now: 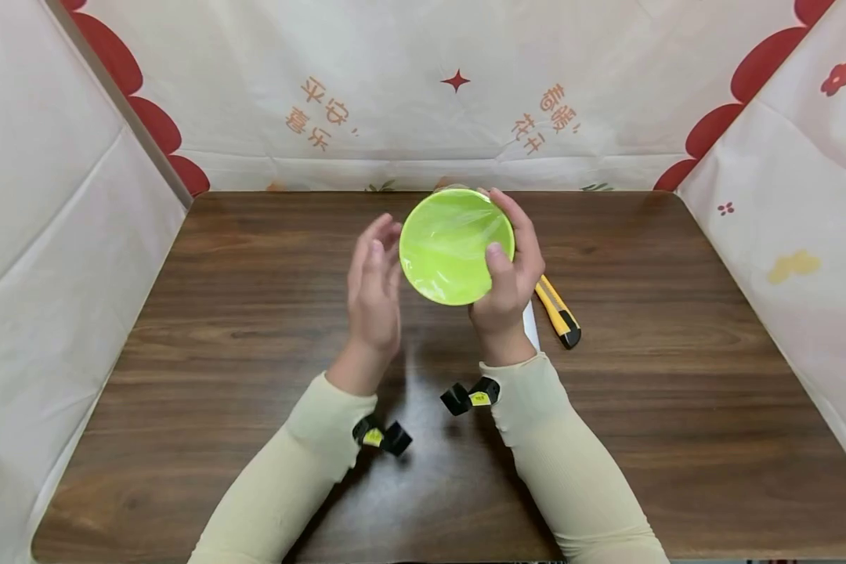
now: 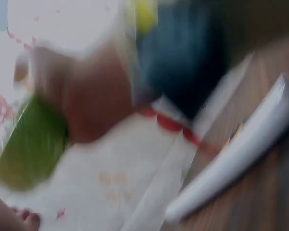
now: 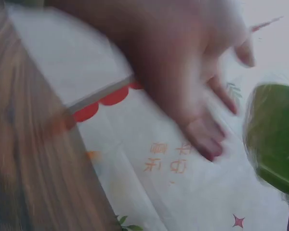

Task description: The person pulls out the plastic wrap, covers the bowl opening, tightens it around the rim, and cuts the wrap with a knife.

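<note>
A bright green bowl [image 1: 442, 244] with clear plastic film over its mouth is up in the air in front of me. My right hand [image 1: 511, 274] grips its right rim, thumb over the film and fingers around the far side. To its left, my left hand [image 1: 375, 294] is raised with fingers straight, palm toward the bowl's edge. The left wrist view is blurred but shows the bowl's green side [image 2: 31, 147] beneath the right hand [image 2: 94, 94]. In the right wrist view, loose film sticks out around the bowl [image 3: 274, 137], apart from the left hand's spread fingers [image 3: 209, 144].
A yellow utility knife [image 1: 558, 313] with a black end lies on the brown wooden table [image 1: 254, 329], right of my right hand. Beside it is a long white bar-like object [image 2: 231, 154], mostly hidden under my right arm in the head view. Printed white cloth [image 1: 423, 47] walls three sides.
</note>
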